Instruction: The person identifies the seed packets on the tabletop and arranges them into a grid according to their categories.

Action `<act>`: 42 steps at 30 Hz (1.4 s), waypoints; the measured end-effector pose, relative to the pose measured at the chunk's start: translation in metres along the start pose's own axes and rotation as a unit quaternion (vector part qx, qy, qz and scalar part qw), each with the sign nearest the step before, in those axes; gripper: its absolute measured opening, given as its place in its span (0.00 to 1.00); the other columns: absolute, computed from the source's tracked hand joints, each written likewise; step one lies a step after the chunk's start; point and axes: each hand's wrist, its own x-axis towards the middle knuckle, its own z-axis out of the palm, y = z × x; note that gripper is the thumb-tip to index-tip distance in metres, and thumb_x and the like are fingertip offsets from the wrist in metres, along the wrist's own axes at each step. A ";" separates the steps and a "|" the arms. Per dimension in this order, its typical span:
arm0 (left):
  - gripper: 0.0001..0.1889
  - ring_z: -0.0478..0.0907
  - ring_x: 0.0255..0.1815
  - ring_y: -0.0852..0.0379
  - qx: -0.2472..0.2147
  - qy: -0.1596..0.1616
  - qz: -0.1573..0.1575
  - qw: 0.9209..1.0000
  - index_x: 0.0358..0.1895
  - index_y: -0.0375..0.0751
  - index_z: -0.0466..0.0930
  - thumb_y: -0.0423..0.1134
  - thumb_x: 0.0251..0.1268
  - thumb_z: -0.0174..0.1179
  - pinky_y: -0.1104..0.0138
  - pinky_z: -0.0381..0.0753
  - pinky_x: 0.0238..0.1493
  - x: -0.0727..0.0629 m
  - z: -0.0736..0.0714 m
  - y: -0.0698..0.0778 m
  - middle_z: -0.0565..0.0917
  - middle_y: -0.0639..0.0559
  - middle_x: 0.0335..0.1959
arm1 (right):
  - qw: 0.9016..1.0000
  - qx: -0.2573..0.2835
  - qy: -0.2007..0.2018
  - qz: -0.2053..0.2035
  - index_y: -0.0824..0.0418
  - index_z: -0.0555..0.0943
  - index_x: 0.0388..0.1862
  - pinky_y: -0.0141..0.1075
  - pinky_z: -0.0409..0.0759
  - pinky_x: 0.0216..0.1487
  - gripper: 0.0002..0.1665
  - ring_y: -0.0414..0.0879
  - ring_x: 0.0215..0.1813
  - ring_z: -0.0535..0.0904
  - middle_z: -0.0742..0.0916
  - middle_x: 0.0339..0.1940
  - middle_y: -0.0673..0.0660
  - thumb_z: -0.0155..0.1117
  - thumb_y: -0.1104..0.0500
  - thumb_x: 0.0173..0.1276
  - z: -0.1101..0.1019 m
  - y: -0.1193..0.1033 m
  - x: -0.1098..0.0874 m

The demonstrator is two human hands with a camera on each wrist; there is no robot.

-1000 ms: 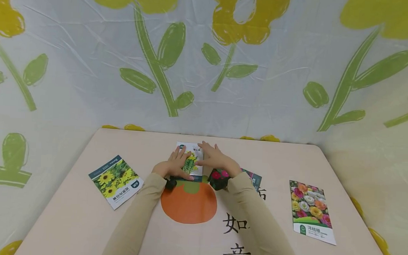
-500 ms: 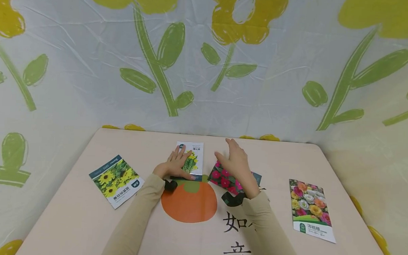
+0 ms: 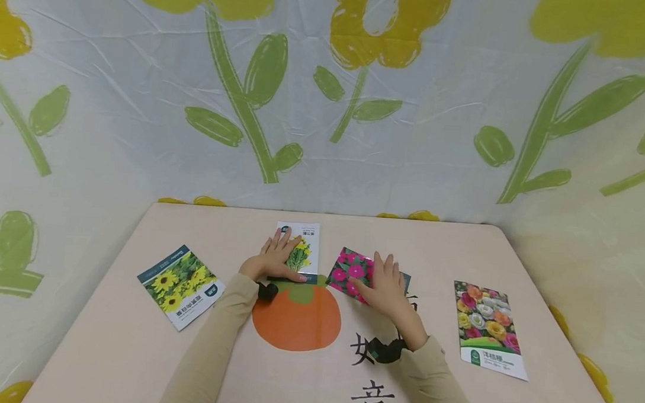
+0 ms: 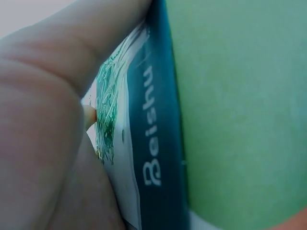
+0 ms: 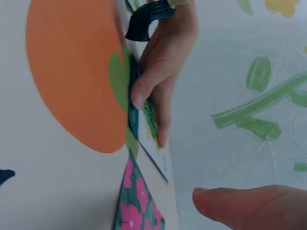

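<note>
A white seed packet (image 3: 309, 248) printed with yellow flowers lies flat near the back of the table. My left hand (image 3: 274, 258) rests on its left part, fingers spread and thumb along the dark lower band. In the left wrist view that band (image 4: 153, 143) reads "Beishu" beside my thumb. To its right, a seed packet with pink flowers (image 3: 343, 274) lies at a slant. My right hand (image 3: 384, 289) is over this packet's right half, fingers extended and covering part of the print. In the right wrist view my right thumb (image 5: 240, 203) shows above the pink-flowered packet.
A seed packet with yellow daisy-like blooms (image 3: 178, 288) lies at the left, and one with mixed roses-like blooms (image 3: 489, 326) at the right. The pale table (image 3: 273, 383) bears a printed orange fruit (image 3: 297, 328) and black characters. A flower-patterned cloth (image 3: 425, 169) hangs behind.
My right hand has left the white packet, moved right and come down over the pink-flowered packet. My left hand has stayed on the white packet.
</note>
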 end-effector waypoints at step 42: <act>0.59 0.14 0.78 0.49 0.004 0.034 0.014 0.999 0.82 0.56 0.36 0.67 0.55 0.66 0.48 0.21 0.74 -0.001 0.004 -0.003 0.25 0.51 0.81 | 0.998 -0.053 0.010 0.024 0.73 0.59 0.73 0.72 0.37 0.69 0.46 0.79 0.75 0.34 0.47 0.75 0.83 0.59 0.43 0.70 0.033 0.007 0.000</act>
